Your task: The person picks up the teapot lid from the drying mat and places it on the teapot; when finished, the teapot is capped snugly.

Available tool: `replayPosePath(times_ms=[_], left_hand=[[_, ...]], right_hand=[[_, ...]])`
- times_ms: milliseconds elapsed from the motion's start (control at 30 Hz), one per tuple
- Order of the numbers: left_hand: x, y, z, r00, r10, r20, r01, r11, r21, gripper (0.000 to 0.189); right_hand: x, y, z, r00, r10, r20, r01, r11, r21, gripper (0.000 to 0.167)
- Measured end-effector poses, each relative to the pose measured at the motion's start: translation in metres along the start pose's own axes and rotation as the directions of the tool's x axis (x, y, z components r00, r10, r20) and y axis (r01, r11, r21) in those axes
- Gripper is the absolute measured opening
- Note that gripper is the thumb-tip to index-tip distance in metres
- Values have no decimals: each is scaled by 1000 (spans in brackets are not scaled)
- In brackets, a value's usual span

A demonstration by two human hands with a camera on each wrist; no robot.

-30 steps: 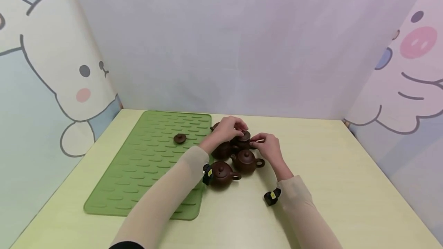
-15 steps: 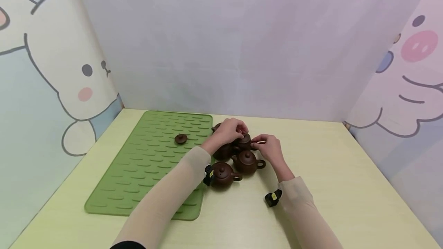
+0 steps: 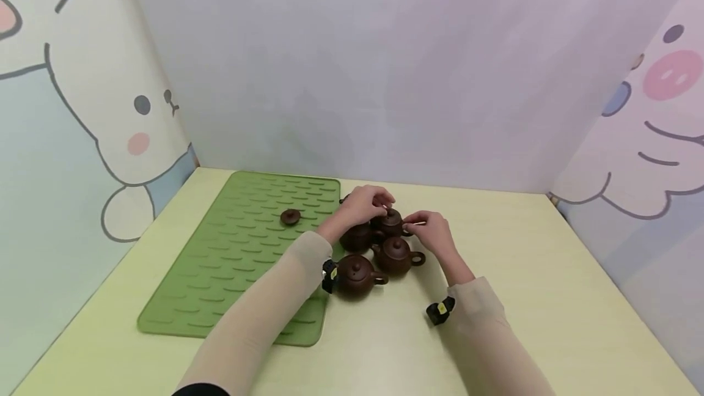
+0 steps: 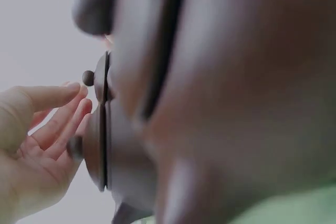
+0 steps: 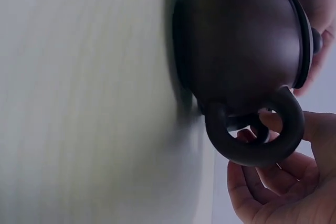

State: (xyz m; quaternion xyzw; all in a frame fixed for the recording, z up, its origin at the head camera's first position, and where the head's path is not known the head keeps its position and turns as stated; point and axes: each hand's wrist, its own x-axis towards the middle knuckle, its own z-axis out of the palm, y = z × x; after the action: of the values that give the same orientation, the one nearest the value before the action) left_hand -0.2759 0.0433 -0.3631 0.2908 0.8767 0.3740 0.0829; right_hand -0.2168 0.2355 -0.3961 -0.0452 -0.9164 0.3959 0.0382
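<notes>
A dark brown teapot (image 3: 388, 225) with its lid on stands at the back right of a tight group of similar teapots. The thumb and fingertips of my left hand (image 3: 360, 205) are together right at its lid knob (image 4: 88, 78). From the right, my right hand (image 3: 432, 232) pinches the loop handle of this teapot between thumb and fingers. A nearer lidded teapot (image 3: 397, 255) hides part of that grip in the right wrist view, where its own handle (image 5: 252, 156) shows in front. My left forearm partly hides the left-hand teapots.
Another lidded teapot (image 3: 356, 275) stands at the front left, beside my left wrist camera. A further teapot (image 3: 356, 238) lies under my left hand. On the green ridged mat (image 3: 220, 261) to the left rests a loose teapot lid (image 3: 290, 217). Printed walls enclose the pale table (image 3: 522, 292).
The head view has shifted slightly. Both hands stay at the back teapot, with only small finger movement at the lid knob.
</notes>
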Motion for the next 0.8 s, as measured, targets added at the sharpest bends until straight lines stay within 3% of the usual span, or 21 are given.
replayPosePath(times_ms=[167, 433, 800], left_hand=[[-6, -8, -14, 999, 0, -45, -3, 998, -60, 25], [-24, -35, -36, 996, -43, -77, 29, 985, -171, 27], [-44, -64, -62, 982, -114, -147, 95, 987, -129, 27]], right_hand=[[9, -2, -8, 1000, 7, -8, -7, 1000, -15, 26], [23, -9, -7, 1000, -27, 8, 27, 999, -19, 27], [33, -16, -6, 997, -54, 48, 55, 998, -16, 29]])
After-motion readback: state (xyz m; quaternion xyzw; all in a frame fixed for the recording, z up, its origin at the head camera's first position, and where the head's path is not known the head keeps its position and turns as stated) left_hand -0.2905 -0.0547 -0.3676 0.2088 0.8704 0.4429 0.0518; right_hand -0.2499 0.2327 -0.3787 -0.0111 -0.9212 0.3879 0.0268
